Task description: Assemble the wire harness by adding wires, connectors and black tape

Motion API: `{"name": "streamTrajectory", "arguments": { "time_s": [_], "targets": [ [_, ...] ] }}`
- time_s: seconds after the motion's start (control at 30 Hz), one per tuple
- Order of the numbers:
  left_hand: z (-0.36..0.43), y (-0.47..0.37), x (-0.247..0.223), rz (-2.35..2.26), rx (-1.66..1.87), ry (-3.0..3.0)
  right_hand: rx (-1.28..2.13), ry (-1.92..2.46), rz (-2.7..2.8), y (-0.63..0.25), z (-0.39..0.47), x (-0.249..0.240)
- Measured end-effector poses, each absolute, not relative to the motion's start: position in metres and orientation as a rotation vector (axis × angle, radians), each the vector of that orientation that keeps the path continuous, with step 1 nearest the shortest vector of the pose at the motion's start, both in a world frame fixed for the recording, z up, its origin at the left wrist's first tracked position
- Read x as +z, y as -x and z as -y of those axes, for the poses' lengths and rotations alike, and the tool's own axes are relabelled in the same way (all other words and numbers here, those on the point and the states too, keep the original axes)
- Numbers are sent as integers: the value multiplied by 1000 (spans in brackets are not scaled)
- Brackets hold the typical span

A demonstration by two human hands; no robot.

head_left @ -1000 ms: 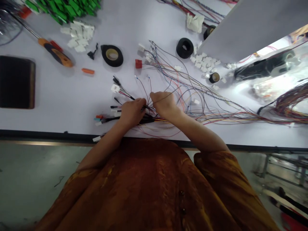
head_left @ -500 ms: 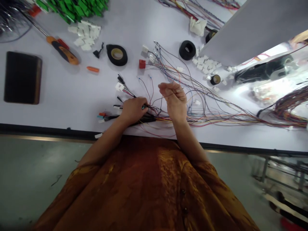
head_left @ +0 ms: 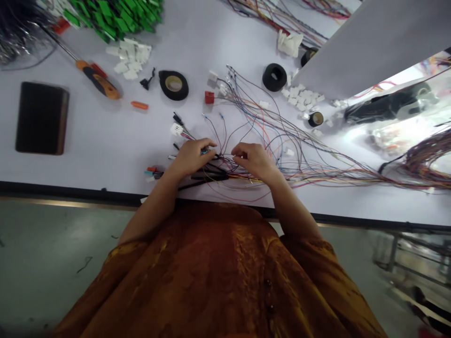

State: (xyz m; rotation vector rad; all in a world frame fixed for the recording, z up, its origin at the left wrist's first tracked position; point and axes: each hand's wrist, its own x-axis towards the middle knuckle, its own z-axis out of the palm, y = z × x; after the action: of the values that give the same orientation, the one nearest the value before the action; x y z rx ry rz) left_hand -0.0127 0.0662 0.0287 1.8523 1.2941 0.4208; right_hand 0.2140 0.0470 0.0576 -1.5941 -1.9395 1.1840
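Observation:
A wiring harness (head_left: 243, 176) of thin coloured wires and black sleeved branches lies along the front of the table. My left hand (head_left: 193, 157) is closed over its left part, with a small blue connector (head_left: 204, 151) showing between thumb and fingers. Just to the right, my right hand (head_left: 256, 162) hangs low over the loose wires, its fingers curled toward the thumb; whatever lies between the tips is too small to make out. A white connector (head_left: 176, 129) sticks out beyond my left hand, and an orange connector (head_left: 151, 169) lies beside my left wrist.
Black tape rolls (head_left: 174, 85) lie further back, another black roll (head_left: 274, 77) to the right. A red connector (head_left: 209, 97) sits among wire ends. At left are a screwdriver (head_left: 98, 80), a dark rectangular case (head_left: 42, 118) and green connectors (head_left: 120, 16). A grey panel (head_left: 366, 47) rises at right.
My right hand has come down from its raised pinch with a wire and moved nearer the harness. My left hand stays on the blue connector, its fingers slightly shifted.

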Motion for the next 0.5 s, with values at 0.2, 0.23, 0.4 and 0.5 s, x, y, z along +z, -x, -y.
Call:
{"name": "streamTrajectory", "arguments": {
  "time_s": [0.2,0.23,0.4,0.5],
  "targets": [
    [-67,8,28,-1306,296,-2002,1709,1234,1481,-213,-66,61],
    [-67,8,28,-1302,306,-1993,1743,1194,1434,-211,-71,60],
    [-69,15,22,-1352,719,-1590,1441,1276,1419,-190,-87,58],
    [-73,19,20,-1402,997,-1135,1285,1272,1426,-170,-91,59]
  ]
}}
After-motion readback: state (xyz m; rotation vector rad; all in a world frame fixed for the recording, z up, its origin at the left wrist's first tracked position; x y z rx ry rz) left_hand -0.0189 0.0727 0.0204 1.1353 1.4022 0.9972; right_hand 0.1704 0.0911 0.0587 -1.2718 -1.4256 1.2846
